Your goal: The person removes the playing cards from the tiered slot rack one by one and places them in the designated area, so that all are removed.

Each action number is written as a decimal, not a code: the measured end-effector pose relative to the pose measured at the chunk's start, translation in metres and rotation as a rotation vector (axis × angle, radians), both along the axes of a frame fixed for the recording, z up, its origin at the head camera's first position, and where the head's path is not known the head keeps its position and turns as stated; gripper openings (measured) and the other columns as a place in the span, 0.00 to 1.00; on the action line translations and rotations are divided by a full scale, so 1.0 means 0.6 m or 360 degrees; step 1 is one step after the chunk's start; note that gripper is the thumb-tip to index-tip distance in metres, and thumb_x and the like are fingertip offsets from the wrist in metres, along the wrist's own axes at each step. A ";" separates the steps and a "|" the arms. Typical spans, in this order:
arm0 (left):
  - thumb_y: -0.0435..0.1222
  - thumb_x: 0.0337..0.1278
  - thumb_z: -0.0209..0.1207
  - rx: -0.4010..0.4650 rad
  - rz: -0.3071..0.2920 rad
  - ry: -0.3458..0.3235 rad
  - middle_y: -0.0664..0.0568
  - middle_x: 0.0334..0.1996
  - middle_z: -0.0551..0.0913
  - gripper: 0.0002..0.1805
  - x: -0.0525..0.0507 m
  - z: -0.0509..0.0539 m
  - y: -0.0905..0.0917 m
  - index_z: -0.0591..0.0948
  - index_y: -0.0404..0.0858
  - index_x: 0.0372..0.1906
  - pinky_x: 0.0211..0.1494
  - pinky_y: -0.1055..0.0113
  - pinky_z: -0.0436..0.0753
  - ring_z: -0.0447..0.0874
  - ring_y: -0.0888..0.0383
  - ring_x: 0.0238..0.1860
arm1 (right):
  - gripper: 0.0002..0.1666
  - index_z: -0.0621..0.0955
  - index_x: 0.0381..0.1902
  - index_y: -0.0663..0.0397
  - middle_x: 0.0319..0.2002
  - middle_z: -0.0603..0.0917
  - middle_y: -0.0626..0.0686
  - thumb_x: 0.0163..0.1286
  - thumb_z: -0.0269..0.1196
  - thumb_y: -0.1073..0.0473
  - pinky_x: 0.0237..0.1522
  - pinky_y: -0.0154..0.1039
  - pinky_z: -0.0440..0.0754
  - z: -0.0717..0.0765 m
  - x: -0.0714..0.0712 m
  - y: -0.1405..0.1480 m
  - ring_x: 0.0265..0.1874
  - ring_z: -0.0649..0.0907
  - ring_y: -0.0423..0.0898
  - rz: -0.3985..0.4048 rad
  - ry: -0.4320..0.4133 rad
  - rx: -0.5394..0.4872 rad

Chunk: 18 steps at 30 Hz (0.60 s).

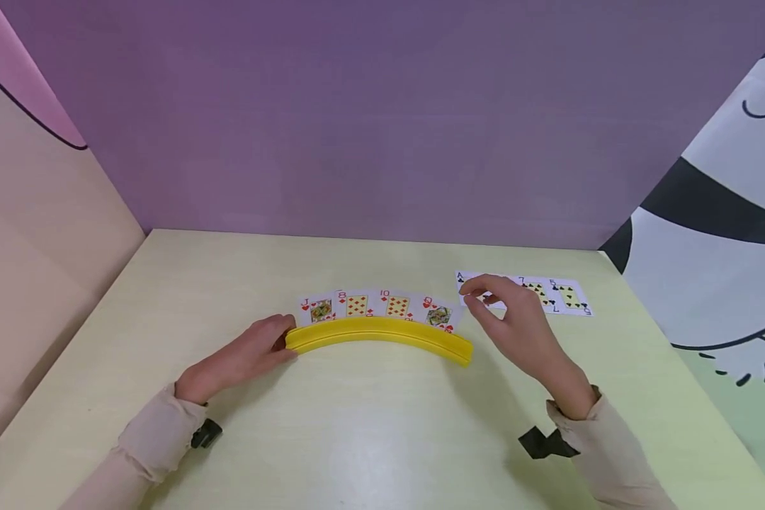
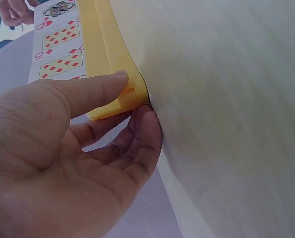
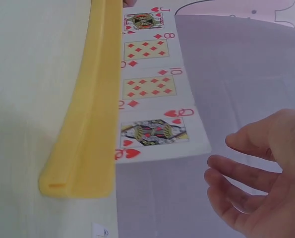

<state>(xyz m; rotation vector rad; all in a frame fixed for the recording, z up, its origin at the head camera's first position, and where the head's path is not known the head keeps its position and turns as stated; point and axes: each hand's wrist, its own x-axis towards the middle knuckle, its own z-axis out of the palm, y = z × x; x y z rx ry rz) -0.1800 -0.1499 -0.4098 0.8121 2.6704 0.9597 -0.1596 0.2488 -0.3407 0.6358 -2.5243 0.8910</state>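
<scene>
A curved yellow card holder [image 1: 376,328] stands on the table with a row of red playing cards upright in its slot. From left to right these are a jack of hearts [image 3: 145,21], an eight of diamonds [image 3: 146,49], a ten of diamonds [image 3: 149,87] and a queen of hearts [image 3: 154,133]. My left hand [image 1: 245,354] grips the holder's left end, thumb [image 2: 102,89] in front and fingers behind. To the right of the queen, my right hand [image 1: 519,326] hovers with loosely bent fingers. Thumb and fingertips are apart, holding nothing, in the right wrist view.
Black-suited cards lie in a row on the table at the back right, including an ace [image 1: 461,278], a seven [image 1: 537,292] and a five [image 1: 570,296]. My right hand covers part of that row. A purple panel [image 1: 382,127] rises behind the table [image 1: 357,425].
</scene>
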 end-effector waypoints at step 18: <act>0.30 0.62 0.65 -0.0032 0.0011 -0.0008 0.53 0.28 0.71 0.10 0.007 0.015 0.002 0.74 0.34 0.41 0.32 0.70 0.71 0.69 0.58 0.30 | 0.10 0.85 0.45 0.58 0.41 0.88 0.53 0.68 0.64 0.70 0.34 0.40 0.84 -0.026 -0.005 -0.025 0.33 0.85 0.45 0.0061 -0.0109 0.0043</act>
